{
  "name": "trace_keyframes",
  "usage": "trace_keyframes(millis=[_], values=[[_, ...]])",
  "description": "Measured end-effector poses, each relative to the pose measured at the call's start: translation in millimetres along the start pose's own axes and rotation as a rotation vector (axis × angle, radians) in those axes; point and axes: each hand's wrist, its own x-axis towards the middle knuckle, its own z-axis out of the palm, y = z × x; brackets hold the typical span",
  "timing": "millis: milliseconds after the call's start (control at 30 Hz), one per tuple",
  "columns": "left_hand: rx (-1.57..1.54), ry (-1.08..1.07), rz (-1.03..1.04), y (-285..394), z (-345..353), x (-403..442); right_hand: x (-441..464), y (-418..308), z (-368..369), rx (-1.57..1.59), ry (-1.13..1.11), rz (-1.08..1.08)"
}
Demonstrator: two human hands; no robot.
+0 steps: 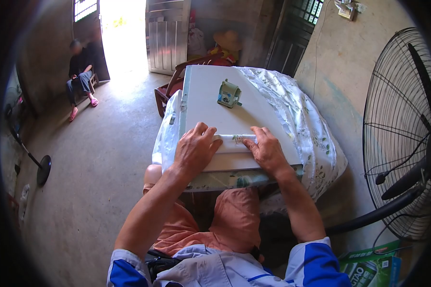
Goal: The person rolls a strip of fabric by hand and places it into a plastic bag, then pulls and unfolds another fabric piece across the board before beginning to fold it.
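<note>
A long white roll-like piece with a small green leaf print (235, 138) lies crosswise near the front of a white board on the table (208, 95). My left hand (195, 147) grips its left end, fingers curled over the far side. At the other end, my right hand (267, 149) presses it with thumb and fingers bent. Whether it is rolled or folded I cannot tell. Beyond it stands a small pale-green carton (229, 93), with an open or torn top and a flap sticking out to the right.
A white floral cloth (311, 138) drapes over the table's right side. On the right stands a large black fan (402, 134), above a green printed box (371, 270). A wooden chair (165, 93) is behind the table. Another person (80, 71) sits by the open doorway.
</note>
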Motion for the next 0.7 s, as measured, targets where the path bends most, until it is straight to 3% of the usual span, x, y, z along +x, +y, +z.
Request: trace_keyframes(millis=[200, 300, 400, 533, 700], values=[[0.171, 0.07, 0.036, 7, 2, 0, 3, 2, 6, -0.06, 0.013, 0.048], [0.281, 0.23, 0.333, 1, 6, 3, 6, -1, 3, -0.033, -0.005, 0.083], [-0.001, -0.047, 0.184, -7, 6, 2, 6, -2, 5, -0.024, 0.015, 0.048], [-0.012, -0.175, 0.185, -5, -4, 5, 0, -7, 8, -0.174, 0.057, -0.124], [0.001, -0.131, 0.155, 0, -5, 1, -7, 2, -2, -0.084, -0.083, -0.18]])
